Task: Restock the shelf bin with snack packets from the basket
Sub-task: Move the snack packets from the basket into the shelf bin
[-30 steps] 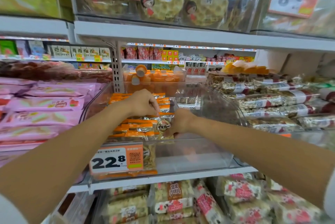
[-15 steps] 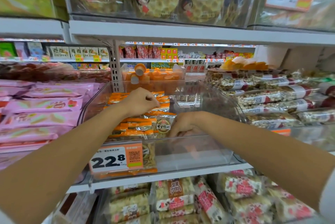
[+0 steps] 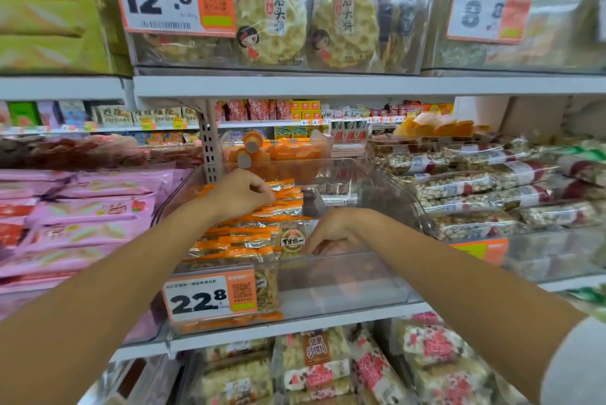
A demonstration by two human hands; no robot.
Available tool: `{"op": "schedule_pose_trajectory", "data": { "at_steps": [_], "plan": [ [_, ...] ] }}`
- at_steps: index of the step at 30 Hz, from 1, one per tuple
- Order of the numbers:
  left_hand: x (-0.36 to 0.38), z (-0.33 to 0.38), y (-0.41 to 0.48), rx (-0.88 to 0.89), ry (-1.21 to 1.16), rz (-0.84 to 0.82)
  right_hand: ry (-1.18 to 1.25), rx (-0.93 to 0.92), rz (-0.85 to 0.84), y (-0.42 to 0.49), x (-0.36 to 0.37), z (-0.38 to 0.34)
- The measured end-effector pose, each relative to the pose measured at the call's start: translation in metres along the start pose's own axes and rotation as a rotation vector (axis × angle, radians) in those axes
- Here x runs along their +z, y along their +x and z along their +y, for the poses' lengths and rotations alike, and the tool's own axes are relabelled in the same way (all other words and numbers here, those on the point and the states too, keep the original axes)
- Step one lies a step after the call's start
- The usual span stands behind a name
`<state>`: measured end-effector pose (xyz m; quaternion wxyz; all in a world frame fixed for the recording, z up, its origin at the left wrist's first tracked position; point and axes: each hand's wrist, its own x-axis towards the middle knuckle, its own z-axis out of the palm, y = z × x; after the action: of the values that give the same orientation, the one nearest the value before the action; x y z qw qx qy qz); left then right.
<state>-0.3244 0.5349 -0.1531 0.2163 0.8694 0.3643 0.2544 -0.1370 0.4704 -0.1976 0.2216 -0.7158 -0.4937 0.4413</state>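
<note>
Ideally left hand [image 3: 241, 196], fingers curled (grip unclear), steadies orange-edged clear snack packets [image 3: 249, 242] in the transparent plastic bin [image 3: 344, 283]; right hand [image 3: 331, 232], fingers loosely bent, squares the row

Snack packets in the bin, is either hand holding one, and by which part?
Cannot be told. The left hand lies curled on rear packets; fingertips of the right hand reach the right edge of the front packet.

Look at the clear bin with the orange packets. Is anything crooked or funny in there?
One packet stands on its edge at the front of the bin, partly behind the price tag, while the other packets lie flat in a stack. The stack fills only the left side.
</note>
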Motion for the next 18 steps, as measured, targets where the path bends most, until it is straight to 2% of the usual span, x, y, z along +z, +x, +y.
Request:
{"op": "schedule_pose_trajectory", "data": {
  "at_steps": [5,9,11,13,18],
  "plan": [
    [-0.020,-0.005,-0.009,0.033,0.127,-0.157,-0.015,-0.068,0.080,0.007,0.001,0.002],
    [-0.031,-0.009,-0.012,0.018,0.265,-0.212,0.055,-0.104,0.109,0.009,0.001,0.001],
    [-0.035,-0.011,-0.013,0.003,0.347,-0.223,0.066,-0.138,0.123,0.009,0.001,0.001],
    [-0.037,-0.012,-0.014,-0.004,0.382,-0.222,-0.025,-0.136,0.104,0.006,0.003,0.001],
    [-0.033,-0.011,-0.014,0.009,0.335,-0.169,-0.005,-0.088,0.065,0.003,0.003,0.000]
  ]
}}
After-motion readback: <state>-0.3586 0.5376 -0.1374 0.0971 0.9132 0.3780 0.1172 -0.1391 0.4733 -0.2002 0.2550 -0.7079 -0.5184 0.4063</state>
